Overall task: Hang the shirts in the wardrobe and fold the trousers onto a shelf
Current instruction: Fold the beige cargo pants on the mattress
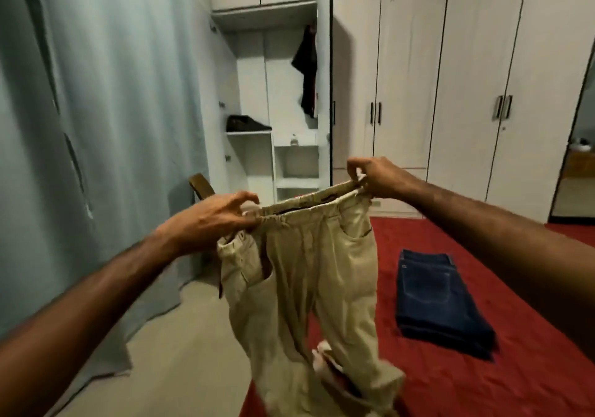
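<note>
Beige trousers (309,275) hang between hands, waistband pinched: left (215,220), right (376,176).

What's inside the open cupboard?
In the open wardrobe a dark shirt hangs, and something dark and folded lies on a shelf. The lower shelves are partly hidden behind the beige trousers.

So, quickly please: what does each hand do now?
Left hand: pinches the beige trousers at the waistband.
Right hand: pinches the waistband's other end.

Beige trousers (309,275) are hanging plain; beside them, dark blue jeans (434,300) are lying on red bedding (483,384). Beyond, white wardrobe (450,62) is standing.
</note>
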The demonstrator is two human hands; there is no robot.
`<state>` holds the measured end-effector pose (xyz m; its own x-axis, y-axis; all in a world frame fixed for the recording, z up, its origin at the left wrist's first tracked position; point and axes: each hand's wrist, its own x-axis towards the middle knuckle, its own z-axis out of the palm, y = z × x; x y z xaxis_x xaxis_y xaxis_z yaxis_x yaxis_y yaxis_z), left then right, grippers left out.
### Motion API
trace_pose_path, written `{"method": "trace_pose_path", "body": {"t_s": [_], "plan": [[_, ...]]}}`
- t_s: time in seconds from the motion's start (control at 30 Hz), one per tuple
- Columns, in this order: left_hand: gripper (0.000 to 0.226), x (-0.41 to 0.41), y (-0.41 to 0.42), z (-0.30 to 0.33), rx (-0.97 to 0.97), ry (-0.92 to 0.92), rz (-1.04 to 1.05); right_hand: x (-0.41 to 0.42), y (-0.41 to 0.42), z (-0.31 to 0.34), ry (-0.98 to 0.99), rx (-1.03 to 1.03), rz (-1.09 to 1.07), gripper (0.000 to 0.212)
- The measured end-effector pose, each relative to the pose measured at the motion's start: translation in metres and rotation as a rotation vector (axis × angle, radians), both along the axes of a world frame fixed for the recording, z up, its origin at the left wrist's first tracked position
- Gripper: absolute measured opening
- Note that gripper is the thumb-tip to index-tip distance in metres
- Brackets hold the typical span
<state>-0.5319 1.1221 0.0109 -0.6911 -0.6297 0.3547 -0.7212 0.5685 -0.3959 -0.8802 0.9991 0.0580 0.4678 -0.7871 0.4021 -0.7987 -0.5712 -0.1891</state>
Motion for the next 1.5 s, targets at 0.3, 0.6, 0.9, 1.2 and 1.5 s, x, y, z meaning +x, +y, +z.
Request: {"method": "trace_pose_path", "body": {"t_s": [0.3, 0.6, 0.9, 1.2, 1.5], "plan": [[0.044, 0.032, 0.011, 0.224, -0.140, 0.468, 0.106, 0.002, 0.044, 0.182, -0.531, -0.100, 0.391, 0.016], [0.016, 0.037, 0.071, 0.312, -0.231, 0.730, -0.125, 0.014, 0.064, 0.234, -0.218, -0.157, 0.458, 0.021], [0.050, 0.075, 0.094, 0.306, 0.441, 0.852, -0.026, 0.007, 0.079, 0.253, -0.465, -0.039, 0.632, 0.011], [0.039, 0.057, 0.087, 0.229, 0.328, 0.578, 0.095, 0.032, 0.083, 0.244, -0.816, -0.038, 0.661, 0.016], [0.048, 0.071, 0.093, 0.251, -0.097, 0.612, -0.014, -0.002, 0.078, 0.246, -0.725, 0.014, 0.688, 0.020]]}}
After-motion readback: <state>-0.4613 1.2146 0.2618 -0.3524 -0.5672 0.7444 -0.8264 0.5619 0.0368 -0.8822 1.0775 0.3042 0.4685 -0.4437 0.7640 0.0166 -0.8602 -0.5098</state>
